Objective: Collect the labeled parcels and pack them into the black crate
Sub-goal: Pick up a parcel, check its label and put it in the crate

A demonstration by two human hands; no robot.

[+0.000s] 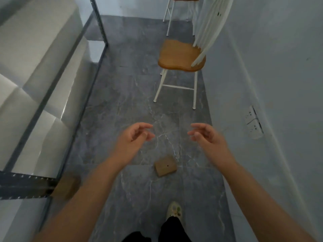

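A small brown cardboard parcel lies on the grey marble floor between my forearms, slightly tilted, with a dark dot on its top. Another brown box sits blurred by the corner of the metal shelf at the lower left. My left hand and my right hand hover in the air above the floor, palms facing each other, fingers loosely curled, holding nothing. The black crate is not in view.
A metal shelf rack with large white boxes runs along the left. A wooden-seated chair with white legs stands ahead, a second one behind it. A white wall with a socket bounds the right. My foot is below.
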